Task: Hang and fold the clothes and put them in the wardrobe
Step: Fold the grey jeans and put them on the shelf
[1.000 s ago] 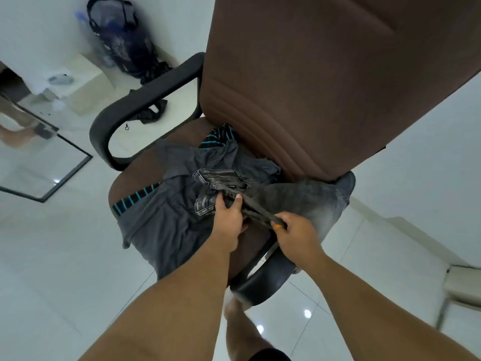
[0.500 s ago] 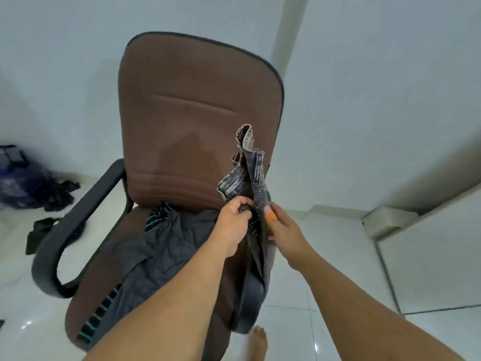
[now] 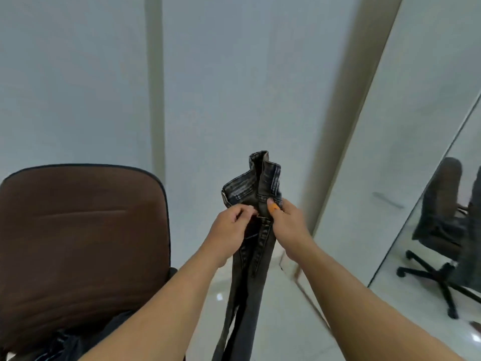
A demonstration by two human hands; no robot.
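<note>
Gripping dark grey jeans just below the waistband: left hand pinching one side, right hand clasping the other. Hanging lengthwise between both forearms, beside the brown chair. Showing no readable label or writing.

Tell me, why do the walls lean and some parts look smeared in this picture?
Head view: the wide-angle lens bends the wall lines outward; the right forearm and the floor edge beside it are motion-blurred; the jeans stay fairly sharp; soft, even light, small glare spots on the floor.
</note>
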